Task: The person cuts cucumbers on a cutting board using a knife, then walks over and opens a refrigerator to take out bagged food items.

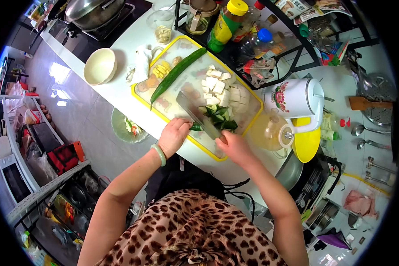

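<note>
On the yellow-edged cutting board (248, 128), my right hand (236, 148) is closed round the handle of a cleaver (197, 116), whose blade is slightly blurred. My left hand (174, 136), with a pale bangle at the wrist, has its fingers bent together on the end of a short cucumber piece (196, 127) beside the blade. Cut dark green cucumber pieces (221, 117) lie on the blade's right side. Above them is a pile of white chunks (221, 90). A whole cucumber (177, 73) lies diagonally across the board, near some yellow slices (161, 69).
A cream bowl (100, 66) and a white cloth (142, 65) stand left of the board. Sauce bottles (226, 24) are behind it. To the right are a flowered white kettle (288, 96) and a glass pot (270, 131). A green bowl (124, 128) sits below the counter edge.
</note>
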`<state>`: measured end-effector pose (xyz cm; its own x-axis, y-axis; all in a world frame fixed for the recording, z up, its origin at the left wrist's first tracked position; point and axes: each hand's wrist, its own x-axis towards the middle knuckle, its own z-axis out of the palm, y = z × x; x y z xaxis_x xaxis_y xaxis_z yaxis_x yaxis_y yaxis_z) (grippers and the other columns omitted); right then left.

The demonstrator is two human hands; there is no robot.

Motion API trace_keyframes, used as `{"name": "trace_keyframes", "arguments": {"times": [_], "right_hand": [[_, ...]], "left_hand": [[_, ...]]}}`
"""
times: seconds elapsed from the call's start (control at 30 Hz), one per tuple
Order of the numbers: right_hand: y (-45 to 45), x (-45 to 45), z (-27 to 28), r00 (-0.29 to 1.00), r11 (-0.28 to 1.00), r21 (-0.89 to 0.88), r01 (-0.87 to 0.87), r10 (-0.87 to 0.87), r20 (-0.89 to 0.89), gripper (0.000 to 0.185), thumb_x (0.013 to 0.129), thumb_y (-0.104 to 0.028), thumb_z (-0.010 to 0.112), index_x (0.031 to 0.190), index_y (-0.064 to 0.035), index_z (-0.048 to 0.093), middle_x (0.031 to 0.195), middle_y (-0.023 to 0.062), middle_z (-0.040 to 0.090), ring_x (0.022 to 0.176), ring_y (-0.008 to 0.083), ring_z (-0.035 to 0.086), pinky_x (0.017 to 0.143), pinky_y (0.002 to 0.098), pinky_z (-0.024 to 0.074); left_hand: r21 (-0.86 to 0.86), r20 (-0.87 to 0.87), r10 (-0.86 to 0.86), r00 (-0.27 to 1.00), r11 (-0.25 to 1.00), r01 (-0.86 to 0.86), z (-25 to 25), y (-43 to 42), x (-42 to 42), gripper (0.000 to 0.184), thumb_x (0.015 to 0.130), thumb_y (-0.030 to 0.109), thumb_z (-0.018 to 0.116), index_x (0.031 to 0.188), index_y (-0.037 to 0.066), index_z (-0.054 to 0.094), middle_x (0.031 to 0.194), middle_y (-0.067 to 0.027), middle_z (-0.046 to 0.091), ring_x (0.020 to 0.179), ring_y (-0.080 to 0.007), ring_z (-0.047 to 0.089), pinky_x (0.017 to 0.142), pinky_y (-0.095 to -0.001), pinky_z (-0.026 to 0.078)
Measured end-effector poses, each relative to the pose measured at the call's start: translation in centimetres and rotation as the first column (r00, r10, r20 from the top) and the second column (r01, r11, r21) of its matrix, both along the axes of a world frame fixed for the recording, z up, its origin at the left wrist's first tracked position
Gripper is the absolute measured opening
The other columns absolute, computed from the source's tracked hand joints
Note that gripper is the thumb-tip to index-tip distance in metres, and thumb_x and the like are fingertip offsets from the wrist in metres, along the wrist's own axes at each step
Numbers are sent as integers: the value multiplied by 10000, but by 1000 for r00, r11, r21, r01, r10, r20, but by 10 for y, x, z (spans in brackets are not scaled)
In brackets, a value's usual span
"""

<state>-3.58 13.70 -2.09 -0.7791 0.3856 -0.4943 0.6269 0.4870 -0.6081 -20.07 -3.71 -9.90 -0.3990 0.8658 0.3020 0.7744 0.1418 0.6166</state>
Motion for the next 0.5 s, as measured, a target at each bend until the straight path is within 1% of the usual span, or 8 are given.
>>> {"name": "trace_keyframes", "arguments": {"times": [0.03,0.13,0.17,0.23,0.33,0.37,0.43,0.5], "right_hand": [[-4,-7,-8,1000,1000,20,-12,12,7,315,912,-320,592,879,-12,538,758,167,643,724,364,621,643,436,479],[-15,-23,-28,997,996,68,52,-48,-64,315,909,-314,604,871,-6,548,764,171,644,727,357,625,644,437,479],[-14,-21,-36,986,995,27,96,-91,-143,310,908,-303,612,869,-2,549,750,165,639,706,340,623,631,428,475],[-9,-21,-43,935,981,-53,186,-193,-297,300,905,-282,629,863,5,553,721,151,629,663,305,617,606,411,467],[12,-16,-32,913,949,-191,251,-297,-280,282,903,-243,648,855,18,552,672,124,598,604,237,581,574,373,448],[16,-13,-22,921,946,-213,246,-297,-253,278,904,-236,648,849,18,548,662,115,589,595,224,568,571,364,443],[25,-12,4,934,937,-258,235,-291,-205,272,905,-222,648,837,19,541,643,97,571,579,197,542,563,347,432],[23,-5,12,957,962,-193,195,-230,-178,286,906,-241,643,821,9,533,644,103,567,579,221,543,564,358,432]], "left_hand": [[-11,-1,0,1000,1000,0,1,0,0,158,775,45,620,933,34,615,970,-96,618,907,-287,598,799,-379,521],[-32,-7,-2,1000,999,2,2,-1,-1,150,780,49,612,929,36,614,971,-97,617,898,-288,596,793,-379,521],[-34,-7,-7,1000,999,7,3,-1,0,147,782,51,612,928,36,613,971,-97,617,895,-290,596,790,-379,521],[-9,-16,37,999,999,-37,-2,5,-3,155,781,51,620,935,40,609,981,-99,613,900,-297,592,795,-381,516],[-20,-24,86,996,996,-86,-3,18,-7,176,777,48,633,950,44,602,994,-104,608,917,-307,586,809,-380,509],[-29,-30,98,995,995,-98,-1,22,-8,185,775,46,637,956,45,599,997,-106,607,925,-311,584,815,-379,507],[-24,-14,47,999,999,-48,-1,18,-2,230,758,53,672,975,46,595,1008,-111,604,943,-315,582,832,-383,502],[-19,11,7,1000,1000,-7,2,7,3,246,751,61,687,978,44,595,1008,-111,604,948,-316,583,836,-386,502]]}}
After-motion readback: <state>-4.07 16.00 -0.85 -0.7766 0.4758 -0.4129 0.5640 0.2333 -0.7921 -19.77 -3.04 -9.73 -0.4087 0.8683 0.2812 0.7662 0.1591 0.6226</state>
